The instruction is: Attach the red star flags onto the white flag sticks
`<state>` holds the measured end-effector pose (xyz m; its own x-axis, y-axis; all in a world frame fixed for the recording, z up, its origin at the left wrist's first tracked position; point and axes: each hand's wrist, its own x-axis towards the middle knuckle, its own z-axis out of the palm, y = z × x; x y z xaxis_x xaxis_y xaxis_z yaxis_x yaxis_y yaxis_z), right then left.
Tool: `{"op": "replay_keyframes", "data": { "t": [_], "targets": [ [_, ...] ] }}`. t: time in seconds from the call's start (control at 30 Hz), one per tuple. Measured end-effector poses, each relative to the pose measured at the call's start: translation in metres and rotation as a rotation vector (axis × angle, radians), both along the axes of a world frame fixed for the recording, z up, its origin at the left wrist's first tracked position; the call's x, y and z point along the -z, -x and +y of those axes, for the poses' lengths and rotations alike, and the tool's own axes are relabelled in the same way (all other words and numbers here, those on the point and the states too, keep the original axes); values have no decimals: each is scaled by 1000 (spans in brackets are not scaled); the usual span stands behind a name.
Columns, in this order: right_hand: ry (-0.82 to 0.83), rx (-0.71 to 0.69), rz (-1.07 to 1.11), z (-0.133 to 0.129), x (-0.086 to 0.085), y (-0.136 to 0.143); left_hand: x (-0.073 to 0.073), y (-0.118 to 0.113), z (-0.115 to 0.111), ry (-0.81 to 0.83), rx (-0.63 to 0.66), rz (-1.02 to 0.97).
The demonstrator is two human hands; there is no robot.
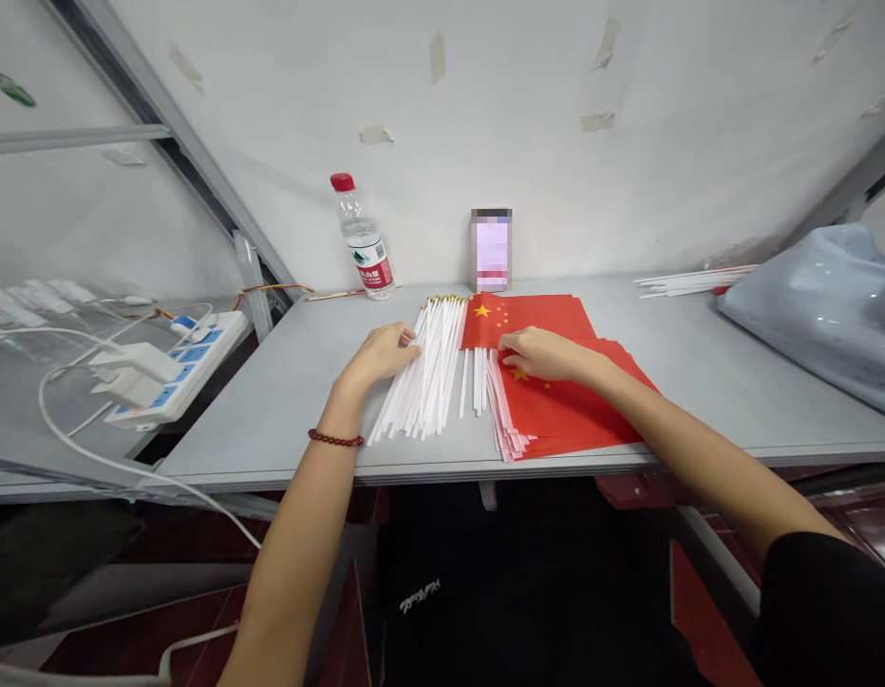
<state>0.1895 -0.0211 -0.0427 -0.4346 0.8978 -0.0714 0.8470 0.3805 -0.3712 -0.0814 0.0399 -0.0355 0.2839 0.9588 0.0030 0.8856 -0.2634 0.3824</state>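
A pile of white plastic flagsticks (pixel 428 377) with gold tips lies on the grey table. My left hand (pixel 386 351) is at the pile's left side, thumb and fingers apart, with no stick visibly held. To the right is a stack of red flags with yellow stars (pixel 585 405), their white sleeve edges facing left. My right hand (pixel 534 351) rests at the stack's upper left corner, fingers curled together at the edge of a flag; the fingertips are partly hidden. Behind it lies another red flag (pixel 538 320), with several white sticks showing below it.
A water bottle with a red cap (pixel 363 243) and a phone (pixel 492 250) stand against the white wall. At the right are more white sticks (pixel 689 282) and a grey-blue plastic bag (pixel 818 310). A power strip (pixel 191 367) with plugs and cables is at the left.
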Motion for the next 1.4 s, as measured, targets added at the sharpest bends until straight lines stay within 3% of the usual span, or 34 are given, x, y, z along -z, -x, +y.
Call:
{"op": "replay_keyframes", "data": {
  "t": [0.4, 0.5, 0.57, 0.73, 1.13, 1.4],
  "targets": [
    [-201, -1, -61, -1, -3, 1, 1, -5, -1, -135, -14, 38],
    [-232, 6, -56, 0, -4, 1, -2, -13, -8, -191, 95, -90],
    [-245, 5, -40, 0, -5, 1, -3, -21, -15, -144, 214, -130],
    [-264, -6, -27, 0, -4, 2, -2, -36, -28, -110, 332, 13],
    [-264, -13, -25, 1, -3, 4, 5, -50, -31, -149, 228, 204],
    [-300, -12, -32, 3, 0, 3, 9, -60, -31, -171, 98, 203]
  ]
}}
